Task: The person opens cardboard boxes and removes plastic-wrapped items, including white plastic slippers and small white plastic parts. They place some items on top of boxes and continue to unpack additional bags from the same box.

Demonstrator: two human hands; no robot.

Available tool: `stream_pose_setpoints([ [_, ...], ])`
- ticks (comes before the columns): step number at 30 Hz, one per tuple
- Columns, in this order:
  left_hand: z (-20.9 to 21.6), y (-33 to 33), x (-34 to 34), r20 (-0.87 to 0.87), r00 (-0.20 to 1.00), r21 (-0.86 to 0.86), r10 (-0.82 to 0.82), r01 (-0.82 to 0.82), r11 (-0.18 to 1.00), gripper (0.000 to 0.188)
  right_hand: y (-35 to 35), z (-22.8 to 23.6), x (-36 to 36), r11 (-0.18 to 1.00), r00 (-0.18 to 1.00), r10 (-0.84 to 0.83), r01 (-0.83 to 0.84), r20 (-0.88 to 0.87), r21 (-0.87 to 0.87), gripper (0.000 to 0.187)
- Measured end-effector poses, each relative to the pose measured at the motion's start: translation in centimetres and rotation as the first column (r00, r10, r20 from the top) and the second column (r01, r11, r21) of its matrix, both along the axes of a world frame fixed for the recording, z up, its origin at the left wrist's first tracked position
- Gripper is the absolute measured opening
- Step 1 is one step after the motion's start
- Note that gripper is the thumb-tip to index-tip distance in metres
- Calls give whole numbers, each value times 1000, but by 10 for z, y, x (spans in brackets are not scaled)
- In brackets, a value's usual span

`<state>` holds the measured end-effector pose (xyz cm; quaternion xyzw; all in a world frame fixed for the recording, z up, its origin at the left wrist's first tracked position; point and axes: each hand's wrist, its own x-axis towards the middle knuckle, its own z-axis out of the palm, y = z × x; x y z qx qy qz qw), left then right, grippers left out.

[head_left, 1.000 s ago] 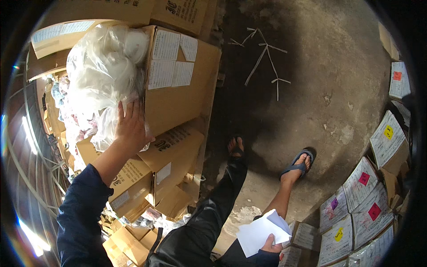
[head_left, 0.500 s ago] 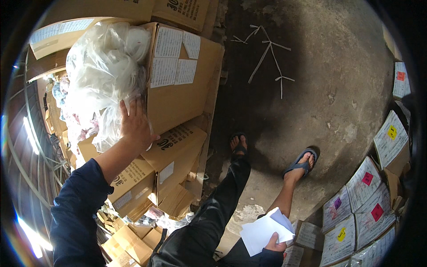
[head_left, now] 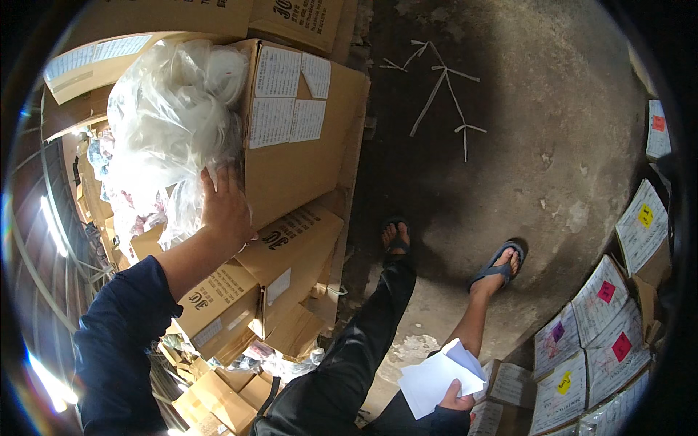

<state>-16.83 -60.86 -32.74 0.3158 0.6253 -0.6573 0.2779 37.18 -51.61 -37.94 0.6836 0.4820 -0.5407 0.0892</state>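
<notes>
My left hand (head_left: 224, 207) rests against clear plastic bags (head_left: 171, 109) that bulge from the open top of a large cardboard box (head_left: 309, 152). Its fingers are stretched out and slightly apart on the plastic, near the box's edge; the fingertips are partly lost among the folds. Handwritten white sheets (head_left: 280, 71) are stuck to that box's side. Low in the picture, my right hand (head_left: 456, 397) grips a few white paper sheets (head_left: 429, 379), thumb on top, the sheets fanned and one folded up.
More cardboard boxes (head_left: 287, 236) are stacked below and behind on the left. A concrete floor (head_left: 531, 167) runs down the middle, with knotted white straps (head_left: 442, 69) lying on it. Along the right stand labelled packages (head_left: 600, 291) with coloured stickers. My sandalled feet (head_left: 502, 263) stand between the stacks.
My left hand has shifted slightly right and down along the plastic, its fingers closer together. The right hand still holds the papers. The whole view has moved a little.
</notes>
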Motion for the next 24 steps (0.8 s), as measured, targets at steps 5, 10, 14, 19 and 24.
stream_pose_setpoints([
  [5, 0, 1, 0, 10, 1000, -8, -13, 13, 1000, 105, 4, 2, -5, 1000, 1000, 6, -6, -3, -12, 24],
  [10, 1, 4, -1, 0, 1000, -10, 5, -5, 1000, 110, 2, 2, -8, 1000, 998, -15, 16, -58, 15, 24],
  [14, 1, 4, -1, 7, 999, -38, 32, -32, 999, 112, 1, 0, -7, 998, 999, 26, -24, -33, 56, 24],
  [19, -1, 4, -2, -11, 999, 1, 41, -41, 999, 102, 10, 5, -6, 990, 992, 97, -88, 76, -109, 27],
  [24, -6, 0, -3, 8, 997, -13, 81, -81, 997, 99, 21, 1, 1, 986, 987, 157, -158, 16, 57, 26],
])
